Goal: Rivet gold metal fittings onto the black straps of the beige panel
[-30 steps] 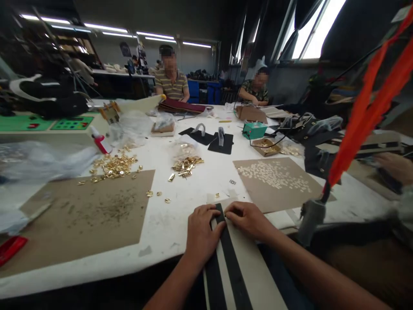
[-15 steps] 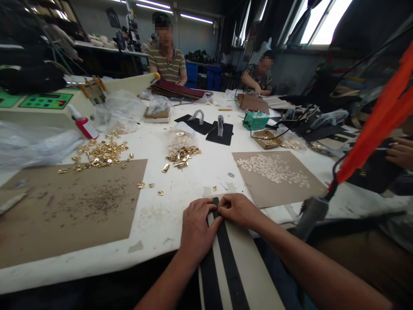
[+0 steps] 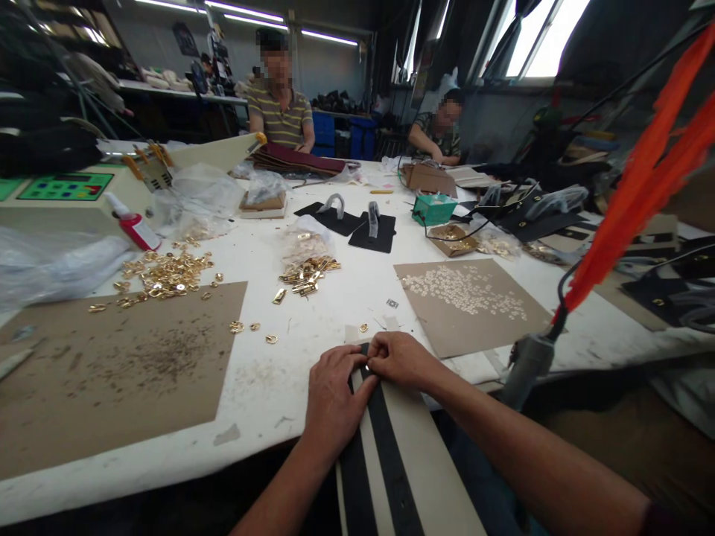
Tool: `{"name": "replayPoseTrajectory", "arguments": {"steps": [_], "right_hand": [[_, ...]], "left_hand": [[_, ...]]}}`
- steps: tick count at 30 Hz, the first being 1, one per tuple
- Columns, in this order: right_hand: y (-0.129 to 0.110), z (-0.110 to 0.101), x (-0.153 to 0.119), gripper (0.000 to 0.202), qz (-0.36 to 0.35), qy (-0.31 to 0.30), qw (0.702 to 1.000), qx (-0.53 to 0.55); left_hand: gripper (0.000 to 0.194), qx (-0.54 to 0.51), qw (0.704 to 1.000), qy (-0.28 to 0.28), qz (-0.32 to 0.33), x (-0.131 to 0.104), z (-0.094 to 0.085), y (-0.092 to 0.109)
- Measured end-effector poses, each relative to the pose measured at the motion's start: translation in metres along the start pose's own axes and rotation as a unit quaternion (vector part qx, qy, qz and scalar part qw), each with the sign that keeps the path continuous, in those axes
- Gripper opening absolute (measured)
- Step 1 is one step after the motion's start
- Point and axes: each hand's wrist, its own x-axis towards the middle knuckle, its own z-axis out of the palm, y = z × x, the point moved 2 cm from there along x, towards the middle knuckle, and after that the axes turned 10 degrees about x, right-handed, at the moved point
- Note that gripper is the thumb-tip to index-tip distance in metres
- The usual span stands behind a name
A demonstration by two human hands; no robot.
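The near end of the beige panel [image 3: 433,476] is cut off by the bottom of the view, and its far end is partly hidden beneath the fingers. The panel lies at the front edge of the tabletop [image 3: 254,402], its long axis running away from the wearer and leaning slightly left toward the far end. The black strap [image 3: 391,454] runs lengthwise along it, its far tip showing between the two hands; a second dark band [image 3: 357,484] lies to its left, partly covered by the left hand and wrist. The left hand [image 3: 335,398] is palm down, reaching in from the lower left, with thumb and forefinger spread around the strap's end. The right hand [image 3: 399,361] comes in from the lower right, wrist bent inward, thumb and forefinger closed in a pinch over the strap. A tiny bright spot shows at those fingertips; whether they grip a separate part is too small to tell. Just beyond lies a gold fitting [image 3: 364,327].
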Motion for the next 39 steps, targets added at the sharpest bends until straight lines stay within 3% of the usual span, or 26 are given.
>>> {"name": "replayPoseTrajectory", "arguments": {"steps": [3,6,9,12,14,15,17,20,23,26,29,31,33,35,39], "right_hand": [[0.009,-0.002,-0.013,0.018,-0.016,0.043,0.997,0.065],[0.030,-0.010,-0.051,0.022,-0.048,0.149,0.972,0.177],[0.062,-0.029,-0.106,0.026,-0.057,0.298,0.931,0.204],[0.098,-0.056,-0.156,0.036,-0.007,0.478,0.861,0.173],[0.120,-0.074,-0.174,0.051,0.035,0.549,0.820,0.158],[0.129,-0.081,-0.176,0.062,0.055,0.557,0.814,0.155],[0.143,-0.092,-0.171,0.075,0.097,0.521,0.837,0.138],[0.151,-0.100,-0.154,0.068,0.151,0.454,0.871,0.108],[0.144,-0.102,-0.144,0.060,0.156,0.443,0.870,0.151],[0.111,-0.095,-0.131,0.052,0.059,0.414,0.857,0.302],[0.053,-0.076,-0.103,0.044,-0.099,0.329,0.792,0.504],[0.015,-0.058,-0.079,0.040,-0.163,0.277,0.766,0.557],[-0.013,-0.038,-0.055,0.038,-0.192,0.242,0.768,0.562],[-0.028,-0.019,-0.034,0.037,-0.193,0.222,0.788,0.541],[-0.028,0.005,-0.009,0.040,-0.166,0.222,0.827,0.488]], "left_hand": [[0.027,0.005,1.000,-0.001,0.014,0.002,0.002,-0.001],[0.024,0.009,0.999,0.013,0.029,0.004,0.008,-0.008],[0.026,0.013,0.999,0.022,0.043,0.007,0.017,-0.018],[0.029,0.016,0.999,0.023,0.046,0.010,0.022,-0.023],[0.028,0.018,0.999,0.021,0.044,0.009,0.020,-0.021],[0.028,0.017,0.999,0.020,0.042,0.009,0.018,-0.019],[0.025,0.013,0.999,0.014,0.034,0.007,0.013,-0.014],[0.023,0.009,1.000,0.003,0.017,0.004,0.006,-0.006],[0.022,0.009,1.000,-0.005,0.002,0.002,0.002,-0.002],[0.023,0.011,1.000,-0.008,-0.009,0.001,0.000,0.000],[0.025,0.008,1.000,-0.010,-0.012,0.001,0.000,0.001],[0.025,0.004,1.000,-0.011,-0.013,0.001,0.000,0.001],[0.027,0.000,1.000,-0.010,-0.017,0.000,0.001,0.001],[0.029,-0.003,1.000,-0.007,-0.024,0.000,0.001,0.001],[0.030,-0.014,0.999,-0.007,-0.028,-0.002,0.001,0.000]]}}
